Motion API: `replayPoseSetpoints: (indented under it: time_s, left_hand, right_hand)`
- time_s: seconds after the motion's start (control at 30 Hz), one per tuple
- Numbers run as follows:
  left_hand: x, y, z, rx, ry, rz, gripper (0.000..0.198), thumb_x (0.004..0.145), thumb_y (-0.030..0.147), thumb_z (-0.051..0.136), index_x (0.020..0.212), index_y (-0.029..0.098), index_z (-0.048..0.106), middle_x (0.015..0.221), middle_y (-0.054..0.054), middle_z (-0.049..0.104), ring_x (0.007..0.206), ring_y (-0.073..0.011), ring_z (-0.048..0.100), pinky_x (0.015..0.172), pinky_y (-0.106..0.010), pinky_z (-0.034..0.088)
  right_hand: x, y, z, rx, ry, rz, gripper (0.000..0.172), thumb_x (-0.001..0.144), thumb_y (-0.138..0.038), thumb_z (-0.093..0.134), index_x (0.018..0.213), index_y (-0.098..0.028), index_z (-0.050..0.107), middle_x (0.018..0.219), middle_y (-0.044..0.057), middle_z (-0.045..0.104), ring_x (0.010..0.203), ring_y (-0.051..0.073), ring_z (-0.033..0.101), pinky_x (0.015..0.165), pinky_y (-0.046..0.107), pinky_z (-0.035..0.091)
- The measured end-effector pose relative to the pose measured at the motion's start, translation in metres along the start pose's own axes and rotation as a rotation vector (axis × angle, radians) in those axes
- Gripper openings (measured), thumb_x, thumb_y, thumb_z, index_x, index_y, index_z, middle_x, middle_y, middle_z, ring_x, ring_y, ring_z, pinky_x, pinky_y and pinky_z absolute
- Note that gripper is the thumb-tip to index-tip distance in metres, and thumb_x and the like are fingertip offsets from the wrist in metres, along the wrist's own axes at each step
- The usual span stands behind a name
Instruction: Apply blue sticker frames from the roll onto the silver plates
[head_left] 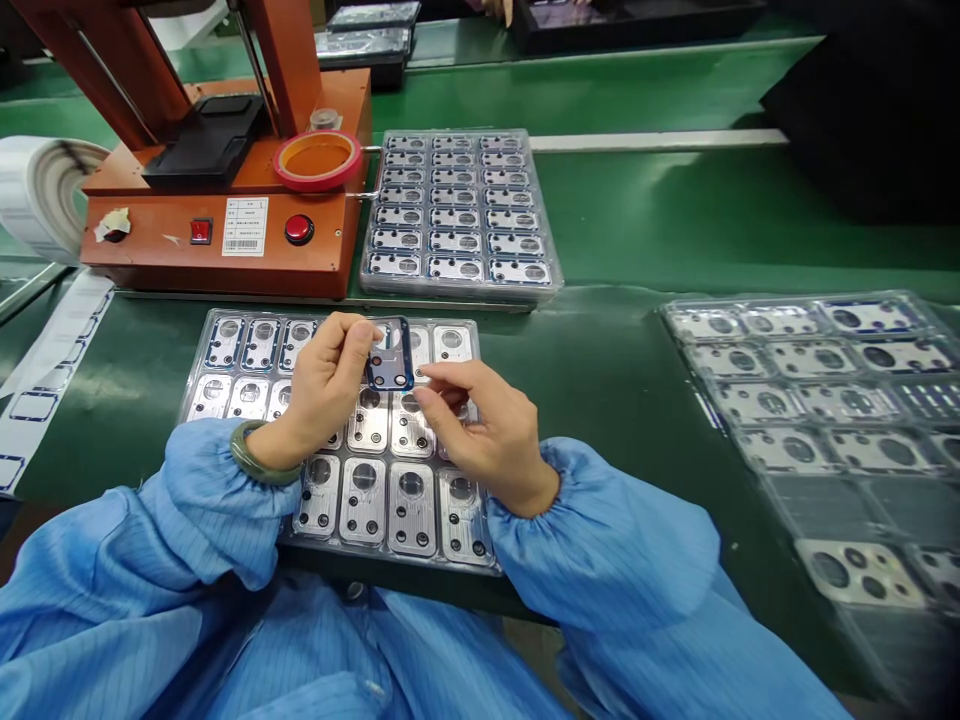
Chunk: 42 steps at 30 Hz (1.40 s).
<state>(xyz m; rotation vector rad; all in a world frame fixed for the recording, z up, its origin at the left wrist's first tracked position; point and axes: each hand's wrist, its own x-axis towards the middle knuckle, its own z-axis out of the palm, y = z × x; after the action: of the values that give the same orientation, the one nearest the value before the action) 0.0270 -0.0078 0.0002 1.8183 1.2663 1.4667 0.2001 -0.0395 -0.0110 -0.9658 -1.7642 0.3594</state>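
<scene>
A thin frame with a dark blue rim and a clear centre, likely a camera lens part, (390, 355) is up in the air above a tray. My left hand (322, 385) pinches its left edge. My right hand (480, 430) comes in from the right, with thumb and forefinger closed on the frame's lower right corner. Below both hands lies a clear plastic tray (196, 385) holding rows of silver metal plates with round holes (366, 505). My hands hide its middle rows. A green bangle (259, 455) circles my left wrist, and blue striped sleeves cover both arms.
An orange machine (225, 235) with a red button stands behind, next to a tray of small parts (461, 215). Another tray of silver plates (810, 420) lies to the right on the green mat (622, 220). A label roll (45, 195) sits at left. A co-worker's hand (499, 8) shows at the top.
</scene>
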Motion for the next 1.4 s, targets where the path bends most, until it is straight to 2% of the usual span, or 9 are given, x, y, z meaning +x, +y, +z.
replayPoseSetpoints:
  time_s: [0.37,0.63,0.87,1.0,1.07,1.2,1.4]
  left_hand:
    - [-0.005,0.003,0.002,0.081,-0.006,0.197,0.014,0.096,0.026,0.049,0.089,0.021,0.061,0.078,0.001,0.064,0.069,-0.0093,0.059,0.064,-0.022,0.045]
    - [-0.005,0.001,0.003,0.109,0.011,0.241,0.015,0.097,0.028,0.048,0.092,0.021,0.06,0.081,-0.001,0.066,0.073,-0.0103,0.061,0.067,-0.023,0.048]
    - [-0.005,0.003,0.004,0.083,0.028,0.245,0.014,0.097,0.027,0.048,0.092,0.021,0.06,0.081,0.0,0.065,0.073,-0.0103,0.061,0.067,-0.023,0.047]
    - [-0.004,0.005,0.004,0.083,0.051,0.217,0.013,0.097,0.027,0.048,0.092,0.022,0.059,0.08,0.0,0.064,0.072,-0.0107,0.06,0.068,-0.025,0.048]
    - [-0.004,0.005,0.004,0.076,0.049,0.167,0.016,0.097,0.029,0.048,0.09,0.022,0.06,0.079,0.0,0.064,0.07,-0.0111,0.059,0.067,-0.026,0.047]
    - [-0.002,0.004,0.004,0.019,0.065,0.037,0.022,0.097,0.038,0.047,0.086,0.023,0.06,0.077,0.0,0.063,0.069,-0.0118,0.057,0.066,-0.027,0.047]
    - [0.0,0.002,0.004,-0.021,0.073,-0.048,0.027,0.096,0.043,0.047,0.085,0.023,0.061,0.078,-0.001,0.063,0.07,-0.0117,0.057,0.066,-0.026,0.047]
  right_hand:
    - [0.004,-0.008,-0.001,0.073,-0.018,0.16,0.003,0.085,-0.018,0.064,0.084,-0.02,0.062,0.07,-0.003,0.062,0.059,0.009,0.056,0.054,0.022,0.049]
    - [0.006,-0.015,0.002,0.236,-0.032,0.354,0.002,0.083,-0.02,0.065,0.083,-0.019,0.063,0.065,-0.004,0.061,0.056,0.009,0.056,0.053,0.022,0.049]
    - [0.007,-0.016,0.001,0.326,-0.068,0.407,0.003,0.081,-0.017,0.065,0.078,-0.018,0.063,0.058,-0.006,0.054,0.05,0.006,0.049,0.047,0.019,0.044]
    - [0.005,-0.02,0.001,0.297,-0.124,0.382,0.004,0.083,-0.02,0.063,0.079,-0.019,0.063,0.058,-0.005,0.054,0.05,0.007,0.049,0.048,0.02,0.045]
    - [0.004,-0.019,0.0,0.271,-0.052,0.359,0.001,0.084,-0.02,0.063,0.083,-0.02,0.062,0.06,-0.005,0.056,0.051,0.008,0.05,0.049,0.021,0.047]
    - [0.002,-0.014,0.0,0.297,0.106,0.334,0.01,0.083,-0.021,0.064,0.092,-0.022,0.059,0.061,-0.006,0.056,0.052,0.009,0.053,0.051,0.023,0.048]
    - [0.001,-0.012,0.001,0.284,0.065,0.38,0.007,0.085,-0.025,0.063,0.09,-0.021,0.061,0.064,-0.004,0.058,0.053,0.009,0.054,0.049,0.025,0.048]
